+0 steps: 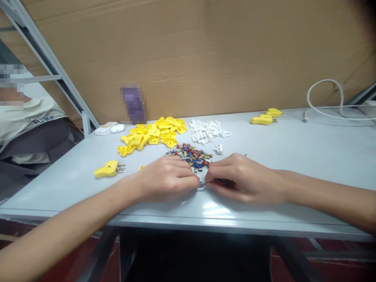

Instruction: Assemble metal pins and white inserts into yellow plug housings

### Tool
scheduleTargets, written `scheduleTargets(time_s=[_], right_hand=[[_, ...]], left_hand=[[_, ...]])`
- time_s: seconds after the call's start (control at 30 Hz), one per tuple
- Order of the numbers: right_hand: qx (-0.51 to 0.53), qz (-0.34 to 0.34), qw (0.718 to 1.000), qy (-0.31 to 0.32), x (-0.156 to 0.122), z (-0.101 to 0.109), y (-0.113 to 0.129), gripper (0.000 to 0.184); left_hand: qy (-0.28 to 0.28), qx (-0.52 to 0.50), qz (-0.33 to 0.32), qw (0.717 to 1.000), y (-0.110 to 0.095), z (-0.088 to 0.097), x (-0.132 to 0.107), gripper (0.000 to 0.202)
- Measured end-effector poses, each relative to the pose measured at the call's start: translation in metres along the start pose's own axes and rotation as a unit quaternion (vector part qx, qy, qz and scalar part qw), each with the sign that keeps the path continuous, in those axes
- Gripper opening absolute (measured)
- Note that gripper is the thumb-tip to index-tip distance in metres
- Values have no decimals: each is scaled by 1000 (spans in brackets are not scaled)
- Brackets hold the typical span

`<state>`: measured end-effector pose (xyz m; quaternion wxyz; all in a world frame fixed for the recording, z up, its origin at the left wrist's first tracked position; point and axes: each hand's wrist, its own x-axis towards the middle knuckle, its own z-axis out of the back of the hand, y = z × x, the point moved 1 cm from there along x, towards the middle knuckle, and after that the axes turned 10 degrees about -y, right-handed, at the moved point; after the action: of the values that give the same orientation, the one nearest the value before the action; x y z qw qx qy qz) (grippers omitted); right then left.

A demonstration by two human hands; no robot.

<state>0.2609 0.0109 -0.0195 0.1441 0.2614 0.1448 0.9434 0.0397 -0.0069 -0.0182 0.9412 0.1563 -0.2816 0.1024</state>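
While the left grip (166, 179) and right grip (245, 179) both pinch a small white plug insert (200, 188), brass terminals (189, 154) lie heaped just beyond it.

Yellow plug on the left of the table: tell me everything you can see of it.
The yellow plug has a smooth yellow plastic body, long and rounded, narrowing toward its left end, with a small round hole near its wider end. Brass-coloured metal pins stick out of its right end; their exact number is hard to tell. It lies on the pale grey table, which alone touches it, apart from the left hand.
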Motion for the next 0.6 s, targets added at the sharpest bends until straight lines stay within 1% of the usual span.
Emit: scheduleTargets(time_s=[0.1,0.27,0.47,0.6], right_hand=[[1,0,1000,-1,0,0,1,17],[1,0,1000,0,0,-1,0,17],[8,2,1000,10,0,-2,1,19],[5,3,1000,16,1,-2,1,20]], left_hand=[[8,-48,25,998,0,0,0,22],[-4,-93,55,994,-1,0,1,19],[-8,-111,42,993,-3,3,4,21],[-1,-109,42,993,-5,4,6,15]])
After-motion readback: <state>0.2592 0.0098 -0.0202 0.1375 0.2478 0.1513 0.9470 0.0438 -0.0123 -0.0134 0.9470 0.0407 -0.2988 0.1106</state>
